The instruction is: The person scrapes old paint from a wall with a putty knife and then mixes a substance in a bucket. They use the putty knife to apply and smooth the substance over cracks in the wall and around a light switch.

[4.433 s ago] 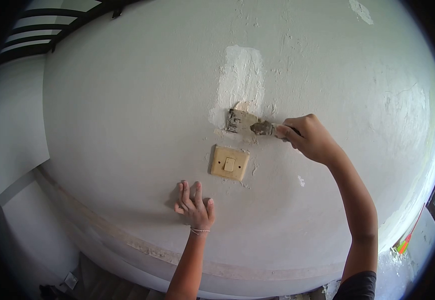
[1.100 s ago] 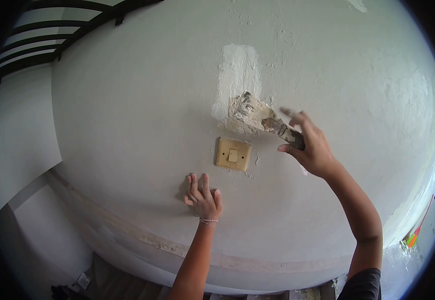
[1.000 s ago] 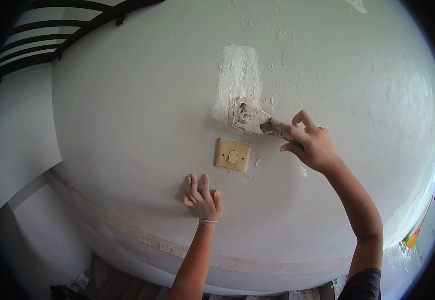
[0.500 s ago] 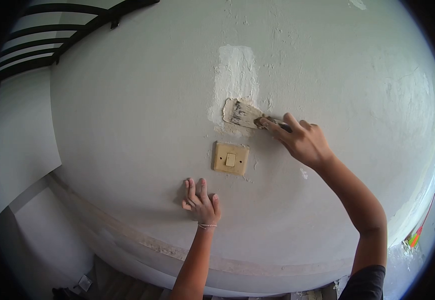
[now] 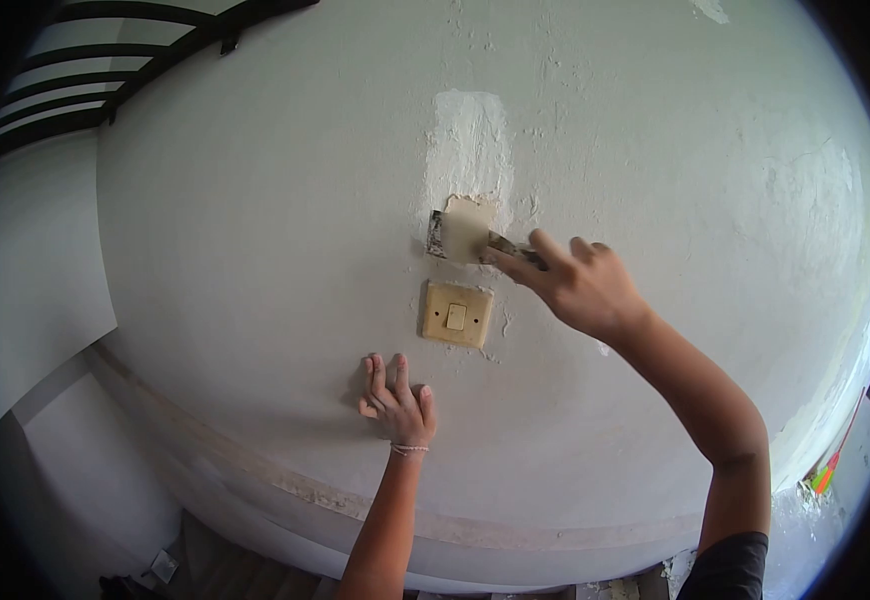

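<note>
My left hand [image 5: 396, 400] was nearest me, just below the light switch [image 5: 455, 314] and a bit to its left. Palm flat on the wall [image 5: 255, 250], fingers spread upward, gripping nothing. I judged it was there to brace me so the other arm could press w/o wobbling. A thin bracelet [image 5: 407, 450] sat at that wrist.

My right hand [image 5: 577, 288] was up and to the right of the switch, fingers wrapped round the handle of the putty knife [image 5: 465, 230], index finger stretched along the neck toward the blade, prob. to load pressure onto it. The blade lay against the wall directly above the switch, just clear of its top edge, a smear of pale filler covering its face. It sat at the bottom end of the white filler patch [image 5: 470, 145], which ran straight up from the switch; working that low edge is why the blade was held so close to the plate.

Vs half a sec before: the blade had slid left and turned, so it showed more filler and less dirty metal, and my right hand had followed it closer in toward the switch. Left hand hadn't moved at all.

Farthest off, upper left of the switch, dark railing bars [image 5: 105, 70].
</note>
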`<action>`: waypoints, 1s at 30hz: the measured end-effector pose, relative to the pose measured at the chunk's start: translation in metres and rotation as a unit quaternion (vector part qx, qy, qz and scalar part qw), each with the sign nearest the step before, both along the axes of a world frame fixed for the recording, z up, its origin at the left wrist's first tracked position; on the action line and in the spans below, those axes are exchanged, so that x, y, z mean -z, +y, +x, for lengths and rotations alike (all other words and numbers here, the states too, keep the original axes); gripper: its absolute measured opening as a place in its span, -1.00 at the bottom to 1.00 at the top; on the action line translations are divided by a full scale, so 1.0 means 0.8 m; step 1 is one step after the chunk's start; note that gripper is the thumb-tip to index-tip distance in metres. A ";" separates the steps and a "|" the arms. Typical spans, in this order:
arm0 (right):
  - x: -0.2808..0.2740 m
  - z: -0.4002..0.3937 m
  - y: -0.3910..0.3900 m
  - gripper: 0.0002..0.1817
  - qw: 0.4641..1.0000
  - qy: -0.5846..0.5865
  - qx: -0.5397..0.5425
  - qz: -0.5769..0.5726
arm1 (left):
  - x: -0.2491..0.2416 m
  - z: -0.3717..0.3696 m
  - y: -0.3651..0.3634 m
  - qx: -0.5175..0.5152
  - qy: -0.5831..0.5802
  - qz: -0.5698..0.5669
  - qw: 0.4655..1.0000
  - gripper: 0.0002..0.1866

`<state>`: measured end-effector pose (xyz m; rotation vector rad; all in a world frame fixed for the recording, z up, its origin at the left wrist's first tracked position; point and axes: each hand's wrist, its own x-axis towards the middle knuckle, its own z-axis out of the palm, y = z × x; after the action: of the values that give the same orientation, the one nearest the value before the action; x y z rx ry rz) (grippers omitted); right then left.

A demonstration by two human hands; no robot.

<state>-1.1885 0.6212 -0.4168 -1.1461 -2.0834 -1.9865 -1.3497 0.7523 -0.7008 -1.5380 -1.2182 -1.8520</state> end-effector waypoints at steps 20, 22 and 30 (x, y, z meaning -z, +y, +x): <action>0.011 0.039 -0.045 -0.51 0.999 0.002 -0.046 -0.004 | 0.004 -0.003 0.000 -0.005 0.018 -0.013 1.000 -0.38; 0.014 0.021 -0.024 -0.44 1.000 0.001 -0.016 -0.008 | 0.005 -0.003 0.001 -0.006 0.017 -0.016 1.000 -0.38; 0.020 0.018 0.021 -0.39 0.998 0.048 0.030 -0.030 | 0.004 -0.003 0.005 -0.011 0.019 -0.009 1.000 -0.38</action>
<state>-1.1737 0.6379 -0.4326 -1.3025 -2.0988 -1.8635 -1.3523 0.7561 -0.7041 -1.5550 -1.2340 -1.7948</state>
